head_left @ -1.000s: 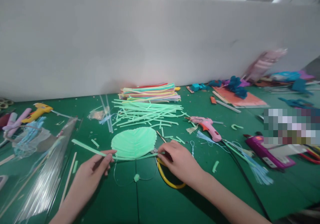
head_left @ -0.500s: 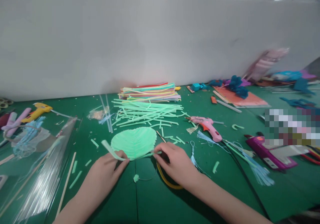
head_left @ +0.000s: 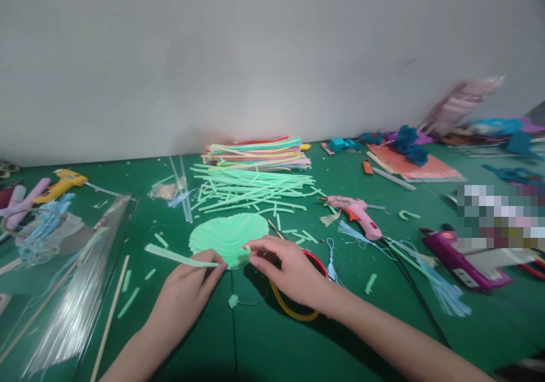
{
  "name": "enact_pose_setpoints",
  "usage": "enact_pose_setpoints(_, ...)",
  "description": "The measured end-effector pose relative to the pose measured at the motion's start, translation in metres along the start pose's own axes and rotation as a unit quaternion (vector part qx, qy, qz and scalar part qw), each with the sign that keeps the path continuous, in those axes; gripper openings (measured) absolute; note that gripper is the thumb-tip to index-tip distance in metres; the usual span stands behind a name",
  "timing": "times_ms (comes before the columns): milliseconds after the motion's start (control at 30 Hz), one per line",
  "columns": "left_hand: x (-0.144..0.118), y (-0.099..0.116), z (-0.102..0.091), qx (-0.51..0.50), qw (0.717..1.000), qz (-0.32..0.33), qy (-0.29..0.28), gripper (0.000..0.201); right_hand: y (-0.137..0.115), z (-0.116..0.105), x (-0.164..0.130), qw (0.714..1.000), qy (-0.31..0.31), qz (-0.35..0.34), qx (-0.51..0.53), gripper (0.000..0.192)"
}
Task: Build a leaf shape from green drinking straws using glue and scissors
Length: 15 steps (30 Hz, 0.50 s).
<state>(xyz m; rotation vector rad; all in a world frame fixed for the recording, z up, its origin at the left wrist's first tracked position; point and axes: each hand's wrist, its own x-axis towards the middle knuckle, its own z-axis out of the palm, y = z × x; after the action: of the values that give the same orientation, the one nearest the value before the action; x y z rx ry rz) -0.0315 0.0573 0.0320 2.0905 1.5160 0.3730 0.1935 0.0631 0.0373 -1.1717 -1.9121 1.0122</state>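
Observation:
A mint-green, leaf-shaped piece (head_left: 230, 231) with ribbed fuzzy rows and a ruffled edge lies in front of me. My left hand (head_left: 198, 280) is closed at its lower edge, pinching a pale green chenille stem (head_left: 170, 255) that sticks out to the left. At the lower right of the leaf, my right hand (head_left: 283, 265) pinches a small green end (head_left: 247, 248), probably of a chenille stem; its link to the left-hand stem is hidden. Scissors with red and yellow handles (head_left: 293, 309) lie partly under my right hand.
Loose green chenille stems (head_left: 255, 189) lie behind the leaf, with a multicoloured bundle (head_left: 259, 154) against the grey wall. A pink glue gun (head_left: 357, 214) and a purple device (head_left: 464, 260) are right. Left are a yellow glue gun (head_left: 66, 185) and a wooden stick (head_left: 110, 317).
My right hand has moved left, closer to my left hand, uncovering the scissors' red handle. The stem's free end has swung down and left, and now lies flatter.

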Motion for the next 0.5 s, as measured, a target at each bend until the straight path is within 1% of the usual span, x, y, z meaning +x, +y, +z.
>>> enact_pose_setpoints(67, 0.000, -0.001, 0.001, 0.004, 1.000, -0.002, 0.001, 0.026, 0.006, 0.002, 0.000, 0.999, 0.007, -0.010, -0.030, 0.015)
enact_pose_setpoints(167, -0.001, -0.004, 0.003, 0.015, 1.000, -0.003, -0.004, 0.026, 0.014, 0.003, -0.002, 0.998, 0.010, -0.029, -0.061, 0.018)
enact_pose_setpoints(367, 0.000, -0.004, 0.005, 0.022, 1.000, -0.003, -0.012, 0.027, 0.017, 0.003, -0.004, 0.997, 0.012, -0.047, -0.065, 0.017)
enact_pose_setpoints(500, -0.001, -0.003, 0.006, 0.043, 0.999, -0.002, -0.004, 0.028, 0.017, 0.004, -0.004, 0.997, 0.025, -0.047, -0.063, 0.017)
